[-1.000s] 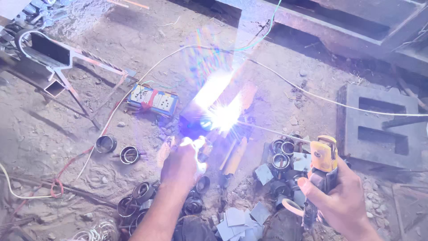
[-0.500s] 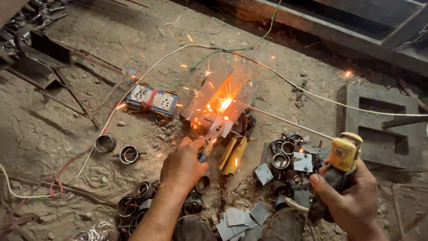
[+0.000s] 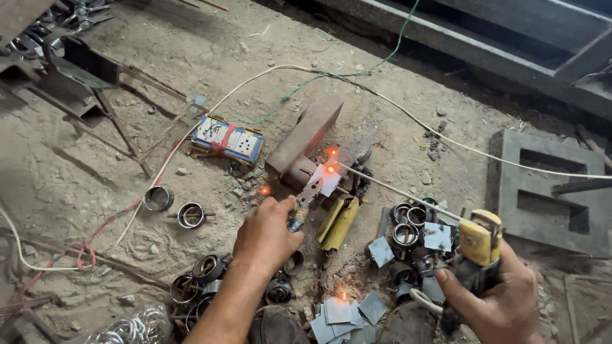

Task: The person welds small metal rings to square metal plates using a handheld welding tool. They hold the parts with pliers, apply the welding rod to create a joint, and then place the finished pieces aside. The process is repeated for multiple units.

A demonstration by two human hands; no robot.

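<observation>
My left hand grips pliers that pinch a small square metal plate against a rusty steel block on the dirt floor. Two orange glowing spots sit on the plate's edge. At the lower right, my right hand holds a yellow electrode holder. Its thin welding rod runs up-left, and the tip ends at the glowing plate. No arc is burning.
A blue-and-white socket board lies left of the block, and a yellow object lies below it. Metal rings and square plates are scattered near my knees. A hollow concrete block stands right. A white cable crosses the ground.
The bright welding arc and its spray of sparks have died out, leaving only small glowing spots. My right hand with the holder has shifted right and lower. The left hand still holds the pliers.
</observation>
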